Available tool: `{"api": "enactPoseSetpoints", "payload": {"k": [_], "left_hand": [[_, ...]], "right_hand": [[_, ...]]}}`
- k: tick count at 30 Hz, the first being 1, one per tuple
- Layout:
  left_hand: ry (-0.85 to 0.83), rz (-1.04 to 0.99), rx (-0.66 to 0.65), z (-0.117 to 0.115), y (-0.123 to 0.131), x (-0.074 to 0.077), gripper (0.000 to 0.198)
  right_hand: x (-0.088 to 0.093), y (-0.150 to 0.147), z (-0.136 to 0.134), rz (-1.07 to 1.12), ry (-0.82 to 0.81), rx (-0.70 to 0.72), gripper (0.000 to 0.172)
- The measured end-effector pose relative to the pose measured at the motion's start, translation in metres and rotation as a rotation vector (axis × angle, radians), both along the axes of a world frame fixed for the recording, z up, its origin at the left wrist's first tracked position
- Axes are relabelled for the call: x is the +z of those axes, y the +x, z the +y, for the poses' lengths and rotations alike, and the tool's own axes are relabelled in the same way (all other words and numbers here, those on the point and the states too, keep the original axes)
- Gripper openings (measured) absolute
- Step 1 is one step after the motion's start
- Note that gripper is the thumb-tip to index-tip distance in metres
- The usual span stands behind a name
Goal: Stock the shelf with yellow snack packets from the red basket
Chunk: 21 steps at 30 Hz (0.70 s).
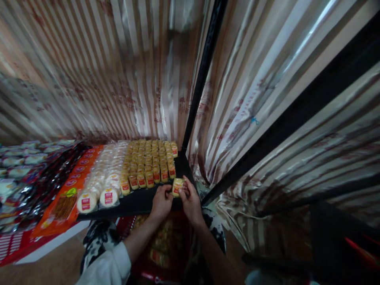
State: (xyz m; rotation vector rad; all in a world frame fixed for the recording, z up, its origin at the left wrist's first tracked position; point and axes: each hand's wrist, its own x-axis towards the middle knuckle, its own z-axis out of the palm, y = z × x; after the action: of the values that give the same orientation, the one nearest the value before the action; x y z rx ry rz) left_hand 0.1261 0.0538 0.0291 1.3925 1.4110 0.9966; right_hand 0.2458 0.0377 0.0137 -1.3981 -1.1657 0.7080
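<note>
A small yellow snack packet [178, 187] with a red-and-white label is held above the front right of a black shelf [139, 197]. My right hand [191, 202] grips its right side between thumb and fingers. At its left edge, the curled fingers of my left hand [162, 202] pinch close in; their exact contact is hard to see. Just left of my hands, rows of similar yellow packets [148, 166] stand on the shelf. Between and below my forearms, more yellow packets [160, 257] lie in a dim red basket [148, 276].
Clear-wrapped round white cakes [108, 197], orange snack bags [63, 202] and dark shiny packs [44, 190] line the shelf to the left. Striped sheeting [133, 79] hangs behind. Black metal poles [204, 75] rise at the shelf's right corner.
</note>
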Motion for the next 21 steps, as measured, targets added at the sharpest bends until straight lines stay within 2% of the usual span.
{"api": "enactPoseSetpoints", "payload": {"k": [6,12,18,21], "left_hand": [[0.084,0.020,-0.092,0.048,0.030,0.030,0.037],[0.175,0.242,-0.147,0.088,0.054,0.053,0.043],[0.338,0.607,-0.329,0.118,0.055,0.058,0.039],[0.344,0.706,-0.335,0.128,0.055,0.054,0.041]], "right_hand": [[-0.001,0.013,0.063,0.046,0.049,-0.132,0.043],[-0.007,0.029,0.125,-0.025,0.072,-0.230,0.044],[-0.025,0.034,0.170,-0.044,0.068,-0.226,0.042],[-0.037,0.032,0.184,0.021,0.064,-0.177,0.043]]}}
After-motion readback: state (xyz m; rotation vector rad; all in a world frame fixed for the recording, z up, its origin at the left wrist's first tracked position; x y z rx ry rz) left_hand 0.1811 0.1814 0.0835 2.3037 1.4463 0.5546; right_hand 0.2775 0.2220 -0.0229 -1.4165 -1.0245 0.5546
